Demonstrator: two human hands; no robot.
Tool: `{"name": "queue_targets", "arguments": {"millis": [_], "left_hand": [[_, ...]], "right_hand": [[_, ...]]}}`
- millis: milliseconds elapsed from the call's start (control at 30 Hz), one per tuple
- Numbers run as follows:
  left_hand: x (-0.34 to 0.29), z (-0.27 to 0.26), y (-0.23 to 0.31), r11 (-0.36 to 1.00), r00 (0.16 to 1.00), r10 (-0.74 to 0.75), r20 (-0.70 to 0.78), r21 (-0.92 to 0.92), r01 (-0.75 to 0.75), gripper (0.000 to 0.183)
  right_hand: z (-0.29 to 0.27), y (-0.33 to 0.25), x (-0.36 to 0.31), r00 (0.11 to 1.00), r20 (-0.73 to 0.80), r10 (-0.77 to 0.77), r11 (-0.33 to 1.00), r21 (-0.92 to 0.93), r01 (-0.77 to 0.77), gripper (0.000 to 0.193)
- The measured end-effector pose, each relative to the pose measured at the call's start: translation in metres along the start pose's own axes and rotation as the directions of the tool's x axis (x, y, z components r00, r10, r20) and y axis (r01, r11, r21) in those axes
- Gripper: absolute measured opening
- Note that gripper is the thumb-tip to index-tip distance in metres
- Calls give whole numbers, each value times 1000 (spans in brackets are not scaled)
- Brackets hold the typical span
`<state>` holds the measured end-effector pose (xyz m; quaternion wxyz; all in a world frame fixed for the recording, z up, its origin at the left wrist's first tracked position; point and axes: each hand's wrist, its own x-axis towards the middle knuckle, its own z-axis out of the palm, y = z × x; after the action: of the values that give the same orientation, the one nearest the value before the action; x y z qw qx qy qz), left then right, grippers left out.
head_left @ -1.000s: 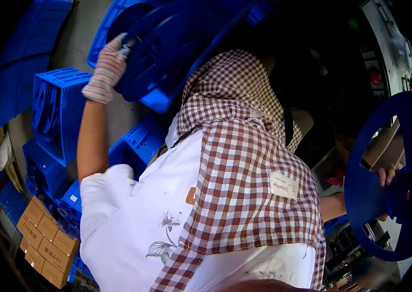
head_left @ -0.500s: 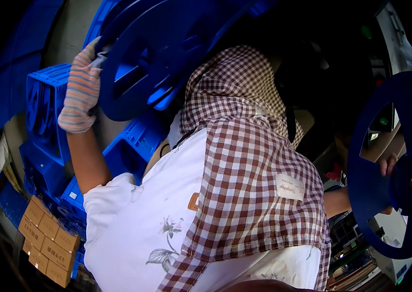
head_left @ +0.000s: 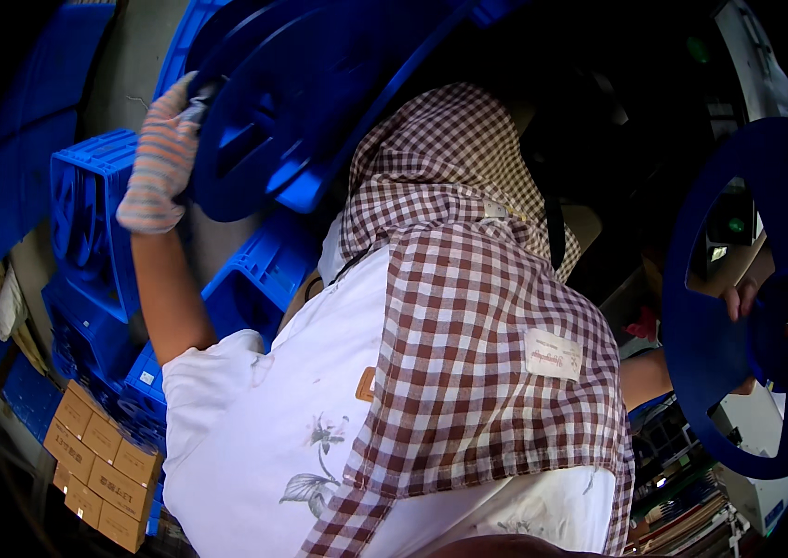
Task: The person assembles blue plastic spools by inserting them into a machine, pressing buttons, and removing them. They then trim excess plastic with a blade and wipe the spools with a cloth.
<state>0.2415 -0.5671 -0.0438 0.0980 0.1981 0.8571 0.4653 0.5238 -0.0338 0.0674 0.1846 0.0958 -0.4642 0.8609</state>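
Note:
Neither my left hand nor my right hand is in view. Close in front, a co-worker is seen from behind in a white shirt (head_left: 236, 446) and a brown-and-white checked head cover (head_left: 459, 167) that drapes over the shoulders. The co-worker's left hand, in a striped glove (head_left: 157, 172), is raised at the edge of dark blue plastic reels (head_left: 222, 197) at the upper left. At the right, bare fingers (head_left: 740, 298) curl over a spoke of a large blue reel (head_left: 701, 321). A bare forearm (head_left: 647, 379) runs from the co-worker's right side behind this reel, which hides much of the hand.
Blue plastic crates (head_left: 92, 223) are stacked on the left, with round parts inside. Another blue crate (head_left: 264, 260) stands beside the co-worker's left arm. Brown cartons (head_left: 101, 474) are piled at the lower left. Thin flat items (head_left: 687, 525) lie stacked at the lower right.
The reel at the right has risen slightly in the view. The reels by the gloved hand have shifted up a little. The cartons appear slightly lower and farther right.

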Motion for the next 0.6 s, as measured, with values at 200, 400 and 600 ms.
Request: {"name": "queue_targets", "arguments": {"millis": [200, 400, 600], "left_hand": [[22, 109, -12, 886, 958, -216, 186, 450, 112, 42], [56, 175, 127, 858, 973, 106, 203, -513, 13, 60], [82, 241, 195, 380, 907, -12, 421, -837, 394, 62]], "right_hand": [[-7, 12, 0, 994, -74, 81, 996, 51, -78, 68], [-25, 44, 18, 939, -73, 337, 910, 282, -304, 71], [-1, 75, 27, 978, -118, 175, 985, 21, -173, 77]]}}
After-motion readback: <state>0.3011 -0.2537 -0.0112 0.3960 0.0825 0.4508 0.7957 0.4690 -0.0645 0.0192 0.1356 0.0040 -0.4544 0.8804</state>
